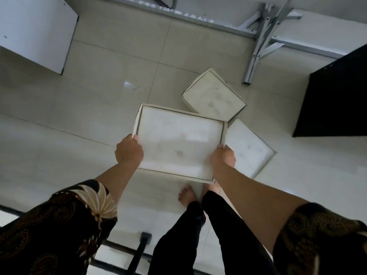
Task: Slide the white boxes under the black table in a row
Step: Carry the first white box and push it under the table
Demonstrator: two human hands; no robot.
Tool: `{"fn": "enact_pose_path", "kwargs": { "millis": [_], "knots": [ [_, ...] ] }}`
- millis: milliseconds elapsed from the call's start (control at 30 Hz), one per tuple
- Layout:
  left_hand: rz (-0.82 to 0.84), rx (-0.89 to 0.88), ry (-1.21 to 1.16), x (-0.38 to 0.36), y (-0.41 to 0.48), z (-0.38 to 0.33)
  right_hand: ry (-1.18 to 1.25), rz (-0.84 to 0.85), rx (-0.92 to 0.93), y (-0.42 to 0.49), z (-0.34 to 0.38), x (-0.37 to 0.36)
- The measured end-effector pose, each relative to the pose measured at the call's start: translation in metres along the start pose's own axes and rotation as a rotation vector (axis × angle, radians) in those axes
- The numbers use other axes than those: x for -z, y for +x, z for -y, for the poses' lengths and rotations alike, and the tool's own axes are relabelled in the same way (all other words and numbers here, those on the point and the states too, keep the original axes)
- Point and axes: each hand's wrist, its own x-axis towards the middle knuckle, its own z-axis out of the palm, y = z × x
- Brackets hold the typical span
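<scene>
I hold a flat white box [178, 143] up above the tiled floor, gripping its two short sides. My left hand [128, 149] clasps its left edge and my right hand [222, 158] clasps its right edge. Two more white boxes lie on the floor beyond it: one [213, 95] turned at an angle, another [248, 147] partly hidden behind the held box. A black table [335, 100] stands at the right, its top seen from above.
A white cabinet [35, 30] stands at the upper left. A grey metal folding frame [256, 50] rests against the far wall. My bare feet [187, 195] are just below the held box. A black railing [137, 253] runs along the bottom.
</scene>
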Motion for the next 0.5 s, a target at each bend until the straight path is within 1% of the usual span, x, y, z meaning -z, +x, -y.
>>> {"fn": "enact_pose_path", "kwargs": {
  "millis": [233,367,500],
  "knots": [
    [-0.002,-0.026,-0.061,0.055,-0.102,-0.012,-0.004,-0.038,0.074,-0.051,-0.016,0.102],
    [0.012,-0.092,-0.073,0.075,-0.156,-0.027,0.042,-0.1,0.086,-0.08,-0.041,0.156],
    [0.03,-0.194,-0.063,0.081,-0.197,-0.044,0.075,-0.162,0.095,-0.093,-0.077,0.198]
  ]
}}
